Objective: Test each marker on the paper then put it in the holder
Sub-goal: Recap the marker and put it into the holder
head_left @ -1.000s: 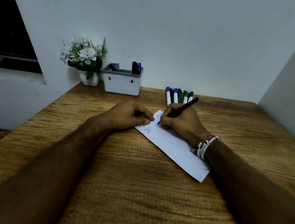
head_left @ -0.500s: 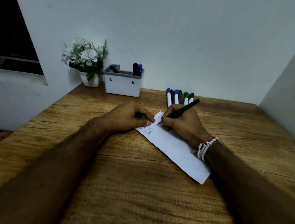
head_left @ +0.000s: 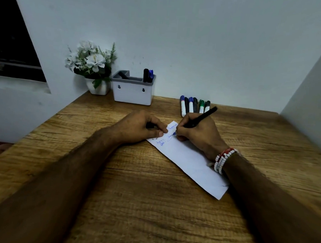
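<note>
Little changed from before: right hand (head_left: 199,136) still gripping black marker (head_left: 202,116), blue tip on paper (head_left: 189,159); left hand (head_left: 139,127) closed around dark cap (head_left: 150,126), mostly hidden

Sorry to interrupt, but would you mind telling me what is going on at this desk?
A person is testing markers. The right hand holds a black-barrelled marker, its blue tip on the paper strip beside earlier blue scribbles. The left hand pins the strip's far end and grips a small dark thing, possibly the cap. Six markers wait behind; two stand in the holder.
</note>
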